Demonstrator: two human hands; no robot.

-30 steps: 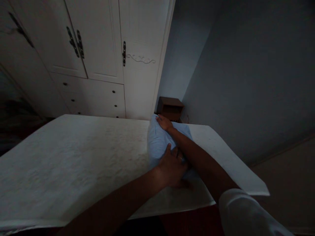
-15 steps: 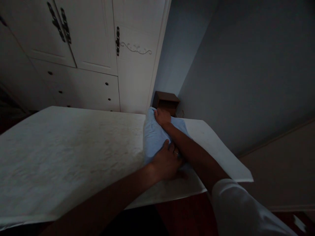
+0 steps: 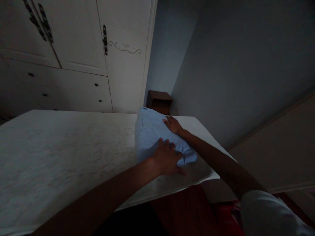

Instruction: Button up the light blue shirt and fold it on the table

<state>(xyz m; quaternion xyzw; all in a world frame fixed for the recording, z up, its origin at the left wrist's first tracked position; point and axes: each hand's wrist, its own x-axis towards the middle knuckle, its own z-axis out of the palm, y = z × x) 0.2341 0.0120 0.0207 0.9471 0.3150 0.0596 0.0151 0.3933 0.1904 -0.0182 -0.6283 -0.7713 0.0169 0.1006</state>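
A folded light blue piece of clothing (image 3: 152,126) lies on the white-covered tabletop (image 3: 98,137), with a seam or slit showing near its left edge. My left hand (image 3: 168,157) rests on its near edge, fingers spread and a ring on one of them. Farther back, my right hand (image 3: 173,124) lies flat on the right part of the cloth with its fingers stretched out. Neither hand grips the fabric. The exact kind of garment cannot be made out.
Behind the table stands a white wardrobe (image 3: 125,75) with dark handles and drawers. A small brown cabinet (image 3: 159,98) sits by the grey wall (image 3: 233,65). Reddish flooring (image 3: 182,209) shows below the table's front edge. The room is dim.
My right hand has let go of the cloth's far left edge and moved right, now lying flat. More of the folded cloth shows. My left hand stays near its front edge.
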